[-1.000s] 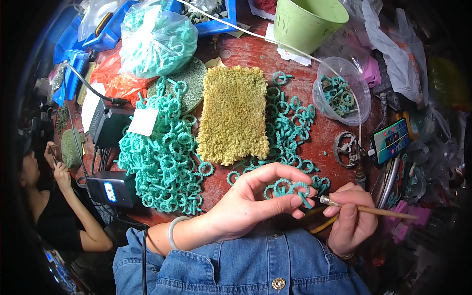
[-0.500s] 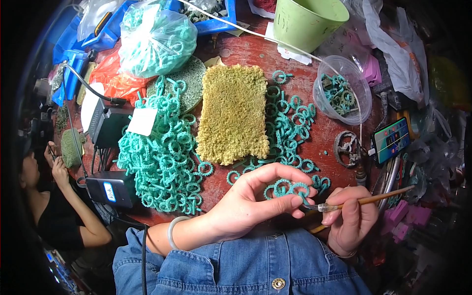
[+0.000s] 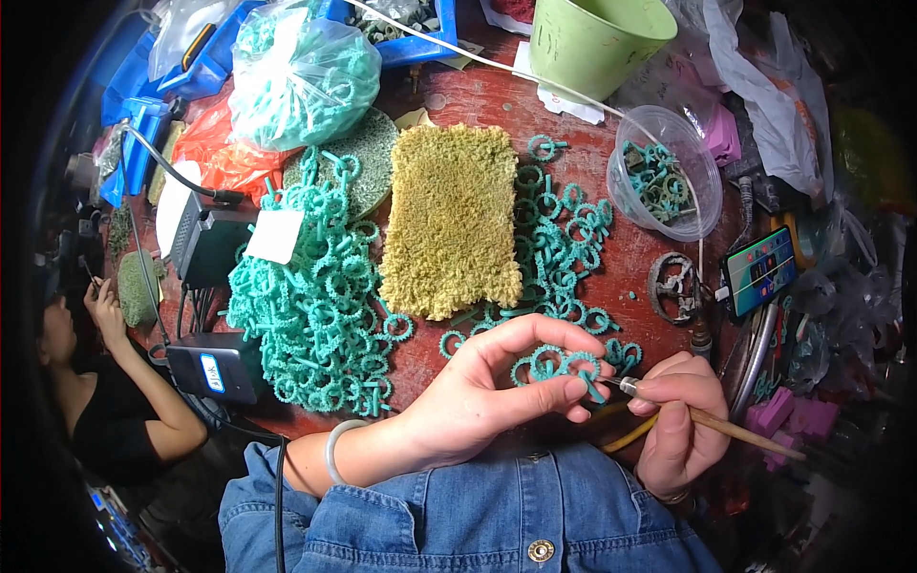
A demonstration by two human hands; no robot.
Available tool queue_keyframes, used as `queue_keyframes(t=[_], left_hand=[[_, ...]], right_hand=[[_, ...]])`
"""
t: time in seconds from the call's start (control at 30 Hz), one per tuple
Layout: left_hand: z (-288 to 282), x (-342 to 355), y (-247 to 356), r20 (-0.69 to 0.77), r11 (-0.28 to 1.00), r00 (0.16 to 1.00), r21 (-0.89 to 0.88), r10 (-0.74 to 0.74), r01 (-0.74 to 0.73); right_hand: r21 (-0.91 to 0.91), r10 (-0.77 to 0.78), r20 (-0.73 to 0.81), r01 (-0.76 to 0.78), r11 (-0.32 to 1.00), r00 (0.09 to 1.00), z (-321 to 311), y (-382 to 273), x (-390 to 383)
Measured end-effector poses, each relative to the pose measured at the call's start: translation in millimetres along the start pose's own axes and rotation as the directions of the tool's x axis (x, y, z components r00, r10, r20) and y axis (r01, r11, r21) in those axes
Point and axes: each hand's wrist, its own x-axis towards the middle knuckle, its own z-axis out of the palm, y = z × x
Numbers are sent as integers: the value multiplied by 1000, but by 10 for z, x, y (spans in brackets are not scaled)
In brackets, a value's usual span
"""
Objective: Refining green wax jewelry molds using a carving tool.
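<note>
So the left hand [image 3: 497, 392] comes in over the near edge of the table [image 3: 478, 105], pinching a little cluster of teal rings [image 3: 559, 366] between thumb and fingertips. The cluster looks like a few small toothed wax rings joined together on short stems, same matte teal as everything else lying around, and it's held just above the table's front edge, right in front of the person's denim shirt [image 3: 478, 516]. The right hand [image 3: 680, 415] is closed around a thin tool [image 3: 707, 417] with a wooden handle and a metal tip, held like a pen, and the tip sits right at the right side of the cluster, touching it or as good as.

Behind the hands there's a yellow-green mat [image 3: 451, 220], fuzzy like a bit of carpet, lying in the middle of the table. Left of it is a big pile [image 3: 315, 296] of the same teal rings all tangled together, with a white card [image 3: 275, 236] resting on top. More loose rings [image 3: 559, 239] are scattered to the right of the mat. A clear bowl [image 3: 666, 172] further right has a few darker teal pieces in it, and a green bucket [image 3: 597, 38] stands at the far edge. There's a plastic bag [image 3: 298, 72] stuffed with teal rings at the far left, and a phone [image 3: 759, 270] with its screen lit over on the right. Another person [image 3: 105, 382] in a black top sits off past the table's left side.
</note>
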Motion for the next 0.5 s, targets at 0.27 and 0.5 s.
queue_keyframes(t=[0.27, 0.5], left_hand=[[2, -2, 9, -11, 992, 999, -126, -33, 31], [8, 0, 15, -5, 986, 1000, -165, -21, 20]], right_hand=[[-27, -73, 47, 74, 997, 996, -11, 25, 22], [-27, -135, 34, 136, 990, 990, 4, 24, 37]])
